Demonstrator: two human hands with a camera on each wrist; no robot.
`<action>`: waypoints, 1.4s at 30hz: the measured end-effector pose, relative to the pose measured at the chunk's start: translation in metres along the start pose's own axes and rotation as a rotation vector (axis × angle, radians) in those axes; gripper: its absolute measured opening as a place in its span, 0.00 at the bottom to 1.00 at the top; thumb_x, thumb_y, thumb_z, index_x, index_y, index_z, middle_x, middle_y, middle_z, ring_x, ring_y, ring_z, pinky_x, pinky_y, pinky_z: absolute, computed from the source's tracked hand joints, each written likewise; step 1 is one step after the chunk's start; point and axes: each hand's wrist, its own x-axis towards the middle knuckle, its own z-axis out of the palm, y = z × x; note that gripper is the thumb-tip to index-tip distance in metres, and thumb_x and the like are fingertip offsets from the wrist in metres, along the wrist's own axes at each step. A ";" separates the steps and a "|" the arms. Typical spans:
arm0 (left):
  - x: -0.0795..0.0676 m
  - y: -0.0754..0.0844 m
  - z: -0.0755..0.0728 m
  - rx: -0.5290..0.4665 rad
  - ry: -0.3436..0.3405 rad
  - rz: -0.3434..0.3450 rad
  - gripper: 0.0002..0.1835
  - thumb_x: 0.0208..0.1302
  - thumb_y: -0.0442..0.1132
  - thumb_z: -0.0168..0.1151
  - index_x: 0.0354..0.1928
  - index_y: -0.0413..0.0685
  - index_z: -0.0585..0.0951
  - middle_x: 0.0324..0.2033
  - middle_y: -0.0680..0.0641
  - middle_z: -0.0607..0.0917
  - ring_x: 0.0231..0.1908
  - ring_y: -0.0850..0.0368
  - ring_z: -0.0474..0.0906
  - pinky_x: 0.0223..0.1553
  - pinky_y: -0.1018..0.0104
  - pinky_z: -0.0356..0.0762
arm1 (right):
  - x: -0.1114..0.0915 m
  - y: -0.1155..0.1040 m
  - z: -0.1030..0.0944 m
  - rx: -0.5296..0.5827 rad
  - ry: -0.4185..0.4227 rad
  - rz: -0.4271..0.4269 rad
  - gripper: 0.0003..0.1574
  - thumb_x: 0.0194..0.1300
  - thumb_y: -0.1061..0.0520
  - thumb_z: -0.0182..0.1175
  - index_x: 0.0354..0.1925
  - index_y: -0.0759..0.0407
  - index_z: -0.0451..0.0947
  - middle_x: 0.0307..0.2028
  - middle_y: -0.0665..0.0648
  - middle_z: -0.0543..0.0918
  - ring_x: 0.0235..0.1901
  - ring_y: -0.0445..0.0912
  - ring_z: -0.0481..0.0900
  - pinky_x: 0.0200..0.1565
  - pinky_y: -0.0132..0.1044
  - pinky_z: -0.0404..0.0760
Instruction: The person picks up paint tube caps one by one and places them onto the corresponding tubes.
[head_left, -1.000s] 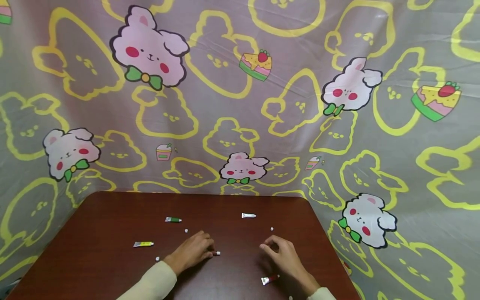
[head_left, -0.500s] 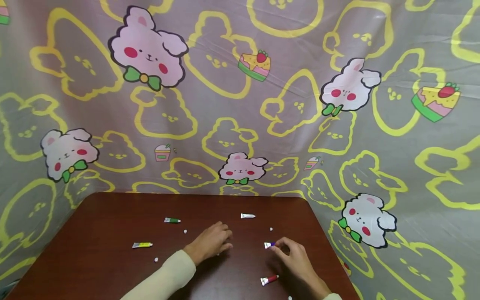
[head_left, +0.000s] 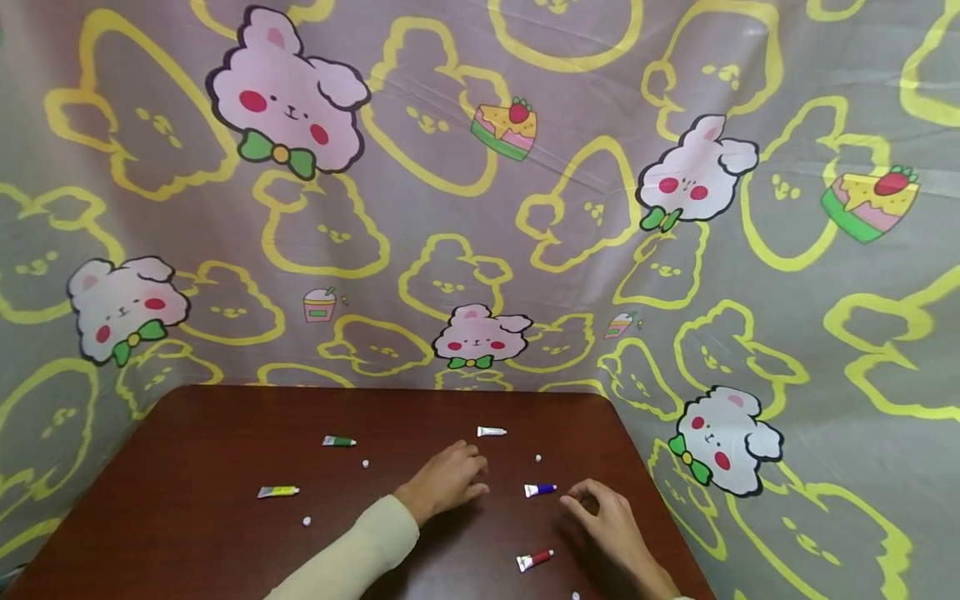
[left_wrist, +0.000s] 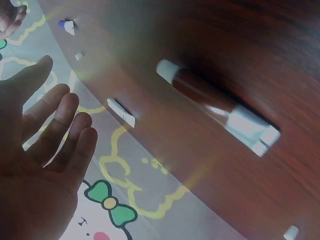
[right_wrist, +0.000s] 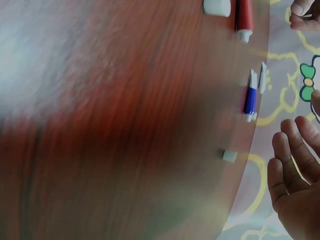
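My left hand (head_left: 448,479) hovers over the middle of the table with loose fingers and nothing in them. Under it lies a brown paint tube (left_wrist: 205,97), white cap on, which my arm hides in the head view. My right hand (head_left: 611,521) is just right of a blue paint tube (head_left: 540,490), apart from it; its fingers (right_wrist: 281,145) look relaxed and hold nothing visible. A small white cap (right_wrist: 230,156) lies near that hand. Closer to me is a red paint tube (head_left: 535,560), and farther back a white one (head_left: 492,432).
On the left side lie a green paint tube (head_left: 340,442) and a yellow one (head_left: 278,492), each with a loose white cap nearby. Another cap (head_left: 538,457) sits behind the blue tube. A patterned curtain (head_left: 465,208) borders the dark table (head_left: 210,450).
My left hand has let go of the brown tube and moved right and slightly back. My right hand has left the blue tube on the table and shifted right.
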 end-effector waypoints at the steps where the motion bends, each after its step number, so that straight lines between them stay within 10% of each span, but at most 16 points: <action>1: 0.001 0.001 0.001 -0.002 -0.004 -0.002 0.13 0.66 0.51 0.79 0.43 0.52 0.90 0.39 0.54 0.86 0.42 0.57 0.79 0.46 0.66 0.83 | -0.001 0.001 -0.001 -0.002 -0.001 0.008 0.13 0.62 0.54 0.80 0.34 0.39 0.85 0.31 0.34 0.85 0.32 0.30 0.81 0.38 0.34 0.83; 20: 0.030 0.021 0.017 0.080 -0.043 0.019 0.15 0.65 0.54 0.79 0.45 0.54 0.90 0.42 0.55 0.88 0.47 0.59 0.84 0.63 0.63 0.81 | -0.003 0.032 -0.013 -0.090 -0.072 0.219 0.12 0.65 0.51 0.80 0.42 0.51 0.87 0.33 0.45 0.85 0.31 0.32 0.81 0.38 0.31 0.83; 42: 0.059 0.047 0.047 0.123 -0.007 0.008 0.16 0.60 0.57 0.81 0.36 0.58 0.85 0.36 0.57 0.83 0.38 0.60 0.77 0.40 0.69 0.78 | -0.007 0.047 -0.018 -0.184 -0.145 0.228 0.28 0.55 0.47 0.85 0.53 0.52 0.91 0.34 0.44 0.82 0.32 0.33 0.80 0.38 0.34 0.80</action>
